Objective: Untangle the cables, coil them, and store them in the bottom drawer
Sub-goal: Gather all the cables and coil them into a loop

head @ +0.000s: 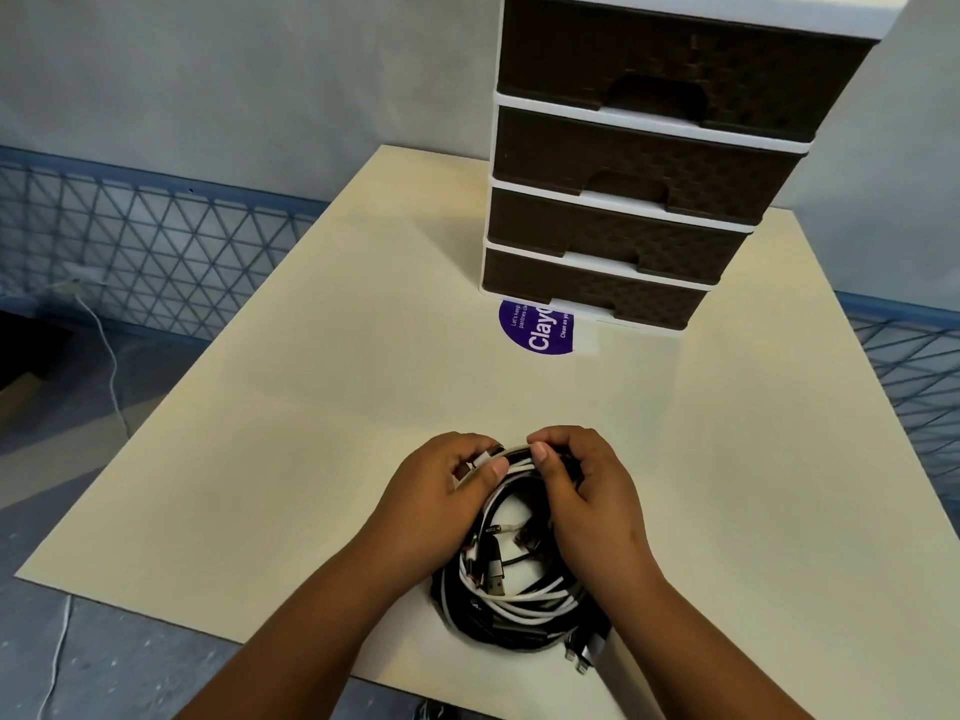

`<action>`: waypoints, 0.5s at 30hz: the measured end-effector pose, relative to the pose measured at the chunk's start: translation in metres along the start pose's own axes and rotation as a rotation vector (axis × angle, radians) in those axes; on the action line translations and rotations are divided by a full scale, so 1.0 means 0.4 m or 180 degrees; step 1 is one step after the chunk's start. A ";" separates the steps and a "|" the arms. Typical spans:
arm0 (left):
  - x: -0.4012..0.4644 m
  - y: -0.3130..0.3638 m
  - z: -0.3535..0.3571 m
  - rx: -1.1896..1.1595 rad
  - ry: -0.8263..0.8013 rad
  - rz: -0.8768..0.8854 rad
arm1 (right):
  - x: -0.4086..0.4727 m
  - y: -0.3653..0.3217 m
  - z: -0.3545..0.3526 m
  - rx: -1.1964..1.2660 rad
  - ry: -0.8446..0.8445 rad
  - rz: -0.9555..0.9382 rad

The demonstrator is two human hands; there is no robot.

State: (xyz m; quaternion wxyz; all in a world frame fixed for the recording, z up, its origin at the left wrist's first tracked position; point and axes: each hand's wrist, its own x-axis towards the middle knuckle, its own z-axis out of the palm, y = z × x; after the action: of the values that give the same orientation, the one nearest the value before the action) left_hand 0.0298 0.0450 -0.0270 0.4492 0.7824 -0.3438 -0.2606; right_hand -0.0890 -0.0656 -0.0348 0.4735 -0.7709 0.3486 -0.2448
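Note:
A tangled bundle of black and white cables (519,589) lies on the cream table near its front edge, with several USB plugs sticking out. My left hand (441,501) pinches a white cable end at the bundle's top. Beside it, my right hand (587,501) grips the upper loops of the bundle with curled fingers. A brown and white drawer tower stands at the back of the table. Its bottom drawer (597,296) is shut.
The cream table (311,459) has a purple round sticker (537,330) in front of the drawer tower. Blue wire mesh fencing (156,252) runs on both sides. A white cord (109,366) trails on the floor at left.

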 end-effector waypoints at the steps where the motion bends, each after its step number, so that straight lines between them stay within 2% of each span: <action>1: 0.001 0.001 0.001 -0.0021 -0.0019 0.0016 | -0.001 0.001 0.000 -0.0002 0.0004 0.0010; 9: 0.008 -0.006 0.018 -0.0715 -0.0127 -0.0365 | 0.016 0.002 0.001 -0.0458 -0.0126 0.0140; 12: 0.012 -0.009 0.019 -0.0811 -0.0214 -0.0470 | 0.023 0.008 0.000 -0.0221 -0.0172 0.0411; 15: 0.013 -0.004 0.023 -0.0837 -0.0184 -0.0507 | 0.025 0.008 -0.002 0.0361 -0.0180 0.0736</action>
State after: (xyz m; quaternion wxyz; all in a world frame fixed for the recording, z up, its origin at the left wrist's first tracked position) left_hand 0.0269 0.0367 -0.0334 0.5155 0.7338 -0.2564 -0.3605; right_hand -0.0844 -0.0746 -0.0369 0.5510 -0.7042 0.4072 -0.1860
